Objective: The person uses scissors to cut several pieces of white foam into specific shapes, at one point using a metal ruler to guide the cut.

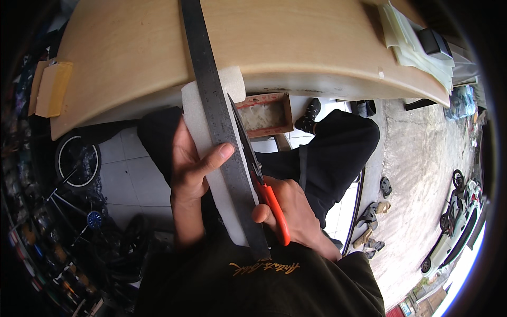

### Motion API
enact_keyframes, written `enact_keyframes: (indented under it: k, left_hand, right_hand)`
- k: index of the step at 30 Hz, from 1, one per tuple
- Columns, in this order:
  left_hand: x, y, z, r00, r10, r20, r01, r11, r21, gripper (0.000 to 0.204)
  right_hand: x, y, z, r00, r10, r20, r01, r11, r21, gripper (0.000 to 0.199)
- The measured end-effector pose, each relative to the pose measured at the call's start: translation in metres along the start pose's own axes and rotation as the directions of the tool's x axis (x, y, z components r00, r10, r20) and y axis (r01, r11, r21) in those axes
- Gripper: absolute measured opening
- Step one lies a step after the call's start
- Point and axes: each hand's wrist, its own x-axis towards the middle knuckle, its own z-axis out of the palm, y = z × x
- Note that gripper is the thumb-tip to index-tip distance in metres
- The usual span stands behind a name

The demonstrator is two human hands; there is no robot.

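My left hand grips a long strip of off-white, soft-looking sheet, with the thumb pressing a dark metal ruler flat along it. The fingers go underneath and are mostly hidden. The ruler runs lengthwise from over the table down to my chest. My right hand is closed around the orange-red handles of a pair of scissors. Their dark blades lie along the ruler's right side, tips toward the table, at the sheet's edge. I cannot make out how far apart the blades are. A wider flap of the sheet sticks out beyond the tips.
A curved wooden table spans the far side. On it are a folded yellow-brown cardboard piece and pale sheets. Beneath it sits a cardboard box. A bicycle wheel stands left; sandals lie right.
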Motion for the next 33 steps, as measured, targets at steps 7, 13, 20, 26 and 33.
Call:
enact_keyframes:
  k: [7,13,20,26,33]
  left_hand:
    - [-0.003,-0.006,-0.002,0.998,-0.041,0.056,0.040,0.999,0.016,0.072]
    - [0.001,-0.007,0.003,0.996,-0.030,0.083,0.029,1.000,0.011,0.078]
    - [0.008,-0.008,0.001,0.998,-0.026,0.061,0.024,0.999,0.028,0.079]
    - [0.012,-0.015,-0.013,0.988,-0.149,0.047,0.149,0.989,0.008,0.071]
    - [0.019,-0.012,-0.012,0.999,0.012,0.046,-0.013,1.000,0.018,0.058]
  right_hand:
    - [0.015,-0.007,-0.007,0.999,-0.041,-0.017,0.041,0.999,-0.018,0.083]
    - [0.025,-0.015,-0.003,0.993,-0.037,-0.112,0.050,0.992,0.119,0.085]
    - [0.031,-0.020,-0.004,0.989,-0.006,-0.151,0.031,0.986,0.164,0.079]
    - [0.036,-0.015,-0.004,0.990,-0.012,-0.142,0.028,0.993,0.111,0.070]
    - [0.025,-0.001,-0.009,0.984,0.032,-0.174,0.003,0.981,0.195,0.062]
